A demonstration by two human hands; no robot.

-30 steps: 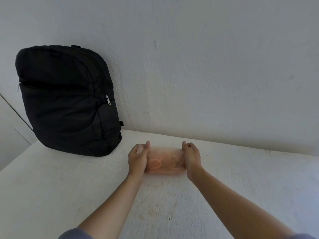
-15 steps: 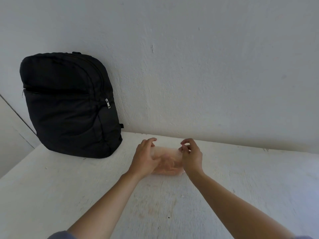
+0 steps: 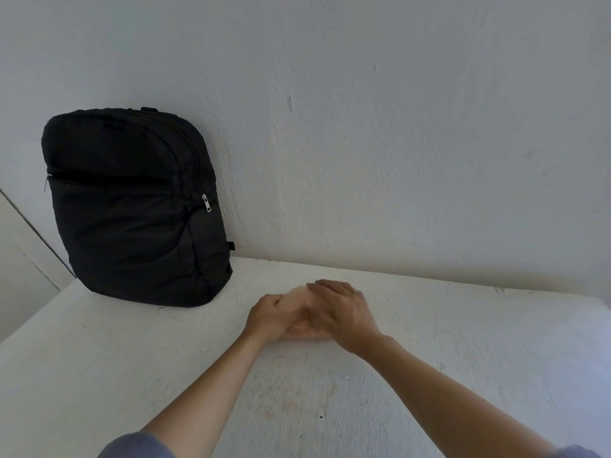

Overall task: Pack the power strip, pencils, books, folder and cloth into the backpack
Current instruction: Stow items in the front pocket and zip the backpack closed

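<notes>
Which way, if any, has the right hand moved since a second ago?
Yes: the right hand swung left toward the backpack, from the right end of the cloth to over the left hand.

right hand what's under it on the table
Under the right hand lies a pale peach cloth; only a small edge shows beside the left hand, which grips its left end. The rest is covered, and blur hides how it is folded.

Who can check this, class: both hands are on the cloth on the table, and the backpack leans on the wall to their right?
Wrong side. The head view shows the backpack leaning on the wall to the hands' left, not right. The left hand and right hand are indeed on the cloth on the table.
</notes>
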